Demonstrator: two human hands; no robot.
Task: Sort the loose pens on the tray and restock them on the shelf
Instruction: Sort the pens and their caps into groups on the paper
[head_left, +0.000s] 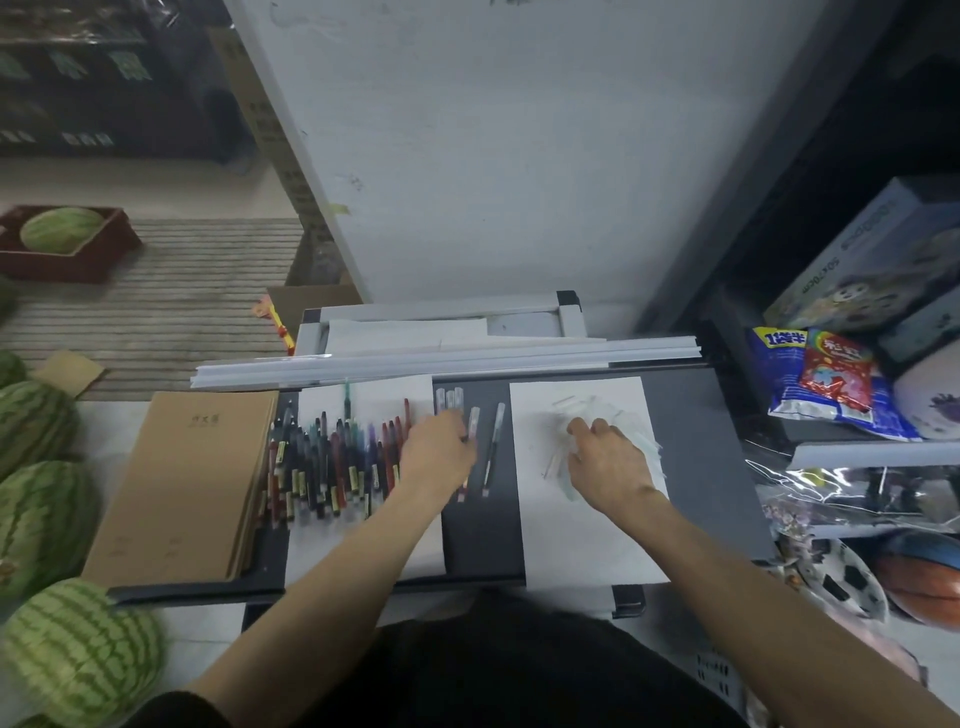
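1. Your left hand (439, 457) lies over the right edge of the pen pile (327, 467). Its fingers curl down to the clear-capped pens (493, 447) on the bare middle strip of the tray (696, 467). Pinch or mere touch: cannot tell.
2. Your right hand (608, 462) sits on a blurred pale heap (644, 436) on the right paper sheet (587, 535), fingers bent. Grip: cannot tell.
3. The pen pile lies on the left sheet (363, 551), just beside the brown notebooks (187, 483).
4. Watermelons (47, 519) lie left of the tray.

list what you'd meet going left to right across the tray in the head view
brown notebooks, pile of coloured pens, left hand, lone clear-capped pen, right hand
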